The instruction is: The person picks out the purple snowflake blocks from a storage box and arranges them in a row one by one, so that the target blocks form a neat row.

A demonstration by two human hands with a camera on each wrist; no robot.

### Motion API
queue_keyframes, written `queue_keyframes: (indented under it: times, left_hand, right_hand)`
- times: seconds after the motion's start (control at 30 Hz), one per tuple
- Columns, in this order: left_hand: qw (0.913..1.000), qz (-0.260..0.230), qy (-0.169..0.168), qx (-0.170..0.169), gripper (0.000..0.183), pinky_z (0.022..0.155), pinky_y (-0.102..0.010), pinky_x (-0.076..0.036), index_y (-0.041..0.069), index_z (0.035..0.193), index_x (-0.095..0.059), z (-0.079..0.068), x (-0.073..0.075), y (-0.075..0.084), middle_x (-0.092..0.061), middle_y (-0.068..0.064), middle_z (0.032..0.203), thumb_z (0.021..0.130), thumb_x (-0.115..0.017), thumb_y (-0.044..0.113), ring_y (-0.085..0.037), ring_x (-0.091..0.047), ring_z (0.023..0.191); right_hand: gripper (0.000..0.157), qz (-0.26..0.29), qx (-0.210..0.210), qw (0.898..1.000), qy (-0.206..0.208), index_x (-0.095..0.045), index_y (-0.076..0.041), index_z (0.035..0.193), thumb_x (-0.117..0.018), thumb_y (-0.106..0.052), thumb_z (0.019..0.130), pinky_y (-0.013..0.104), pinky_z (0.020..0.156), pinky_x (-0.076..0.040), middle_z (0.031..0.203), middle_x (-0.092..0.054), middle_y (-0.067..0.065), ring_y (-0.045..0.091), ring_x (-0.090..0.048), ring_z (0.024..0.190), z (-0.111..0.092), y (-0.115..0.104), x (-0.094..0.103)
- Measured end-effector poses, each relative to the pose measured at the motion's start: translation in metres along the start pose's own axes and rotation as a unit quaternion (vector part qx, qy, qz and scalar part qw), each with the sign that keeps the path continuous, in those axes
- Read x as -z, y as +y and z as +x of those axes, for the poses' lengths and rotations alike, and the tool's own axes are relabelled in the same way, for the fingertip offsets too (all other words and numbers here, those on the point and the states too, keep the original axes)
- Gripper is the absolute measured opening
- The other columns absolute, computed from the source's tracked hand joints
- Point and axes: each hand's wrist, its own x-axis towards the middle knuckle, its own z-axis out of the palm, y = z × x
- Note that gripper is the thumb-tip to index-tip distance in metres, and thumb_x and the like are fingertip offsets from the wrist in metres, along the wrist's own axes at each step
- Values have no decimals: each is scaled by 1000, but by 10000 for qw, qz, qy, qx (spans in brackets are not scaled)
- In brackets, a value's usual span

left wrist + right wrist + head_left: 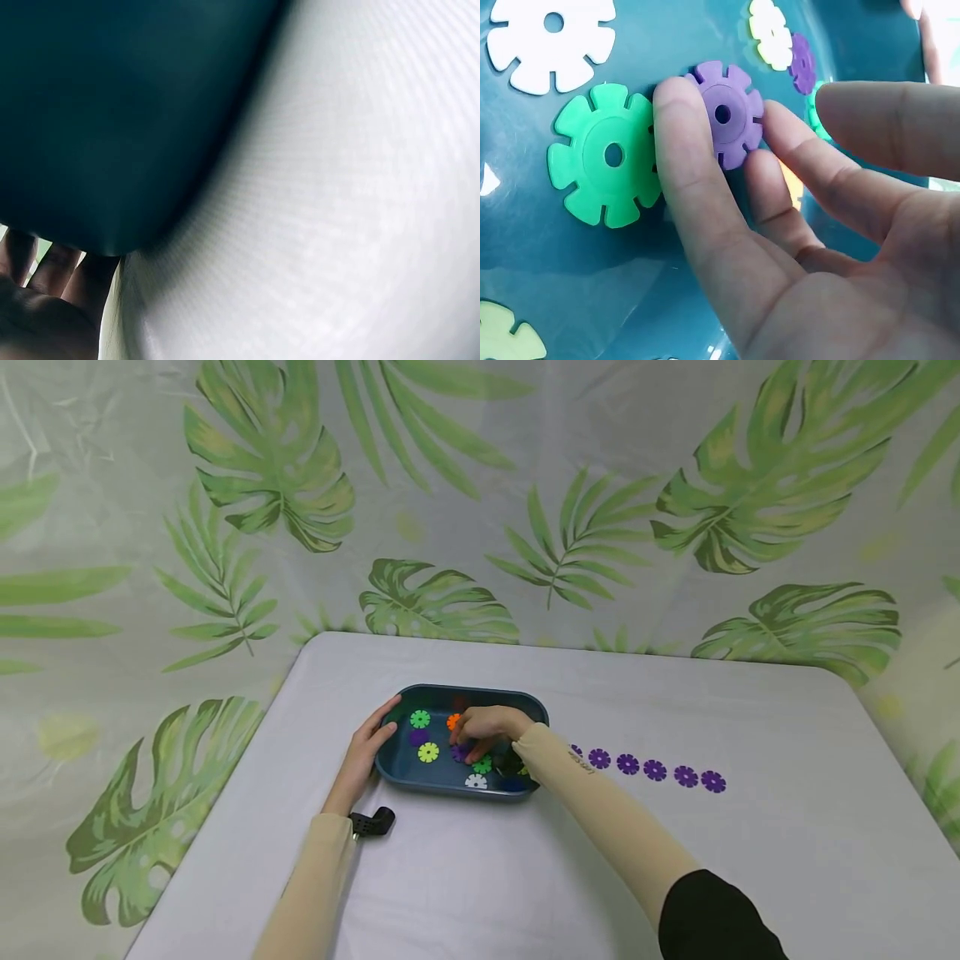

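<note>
A dark teal tray (420,777) holds several notched plastic discs. My left hand (363,756) grips its left end, thumb over the rim; in the left wrist view, fingers (52,270) show beside the tray wall. Inside the tray, my right hand (489,725) pinches a purple notched disc (724,114) by its edges, between fingertips on either side. A green disc (604,157) lies right beside that hand, with a white disc (553,37) just beyond it. An orange disc (453,721) is partly hidden behind the right hand.
Right of the tray, several purple discs (655,770) lie in a row on the white-covered table (450,877); the right forearm overlaps the row's near end. Green (420,719) and yellow (428,752) discs sit in the tray's left half. A leaf-patterned curtain (450,527) hangs behind.
</note>
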Motion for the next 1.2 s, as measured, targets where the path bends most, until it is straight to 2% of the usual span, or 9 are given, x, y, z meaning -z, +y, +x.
queue_keyframes:
  times: [0.03, 0.1, 0.23, 0.4, 0.53, 0.77, 0.87, 0.97, 1.2]
  left_hand:
    - [10000, -1, 19, 1, 44, 114, -38, -14, 18, 145, -44, 2, 0, -4, -36, 3, 151, 102, -46, 14, -12, -23, 140]
    - [10000, -21, 2, 33, 44, 114, -38, -13, 17, 145, -44, 2, 0, -1, -35, 2, 151, 101, -46, 13, -13, -22, 140]
    - [9999, -25, -86, 83, 46, 115, -41, -12, 12, 146, -41, -3, -2, 12, -32, -4, 153, 101, -49, 16, -18, -20, 142]
    - [9998, 47, -154, 118, 49, 114, -40, -13, 9, 147, -40, -8, -5, 25, -32, -4, 153, 101, -50, 21, -18, -20, 142]
    - [9997, 58, -154, 155, 47, 114, -39, -13, 10, 147, -40, -8, -6, 26, -32, -4, 153, 101, -48, 18, -17, -20, 141]
    - [9998, 13, -170, 115, 46, 114, -40, -13, 10, 147, -40, -8, -7, 26, -32, -4, 153, 101, -45, 10, -17, -20, 141]
    - [9998, -10, -162, 125, 46, 114, -39, -13, 11, 147, -40, -8, -7, 26, -32, -3, 153, 102, -45, 10, -16, -20, 141]
    - [9998, -1, -145, 142, 46, 114, -40, -14, 11, 147, -39, -9, -7, 26, -32, -3, 153, 102, -46, 12, -17, -20, 142]
    - [9998, 37, -113, 151, 48, 114, -39, -15, 11, 147, -40, -12, -5, 27, -32, -4, 153, 101, -49, 19, -17, -20, 141]
  right_hand:
    - [27, 14, -17, 10000, 21, -58, 8, 121, -47, -3, 98, 36, 84, -53, 116, -56, 15, 21, -63, 72, -1, 0, 0]
    - [25, 21, -20, 10000, 61, -58, 8, 118, -47, -3, 98, 36, 83, -53, 111, -57, 14, 21, -62, 71, -1, 0, -1]
    - [20, 63, 43, 9998, 179, -59, 8, 111, -48, 2, 96, 36, 81, -54, 102, -58, 14, 20, -61, 69, -3, 0, -2]
    - [9, 137, 238, 9988, 394, -59, 7, 98, -51, 5, 94, 30, 67, -56, 84, -57, 12, 16, -60, 59, -4, 3, 0]
    - [10, 204, 680, 9963, 486, -58, 5, 103, -53, 2, 95, 24, 57, -54, 74, -58, 10, 12, -58, 53, -9, 6, 7]
    - [21, 312, 1627, 9841, 645, -59, 5, 112, -53, -3, 94, 31, 64, -54, 81, -62, 8, 16, -58, 62, -36, 20, 32]
    - [23, 430, 1855, 9784, 804, -58, 5, 114, -53, -5, 94, 31, 63, -53, 82, -62, 9, 19, -59, 66, -55, 33, 45]
    - [24, 596, 1893, 9749, 1011, -57, 5, 116, -53, -6, 95, 31, 64, -53, 82, -61, 10, 19, -59, 68, -77, 53, 60]
    - [28, 821, 1602, 9693, 1677, -52, 7, 118, -51, -13, 99, 38, 75, -54, 88, -59, 12, 21, -59, 75, -135, 127, 92]
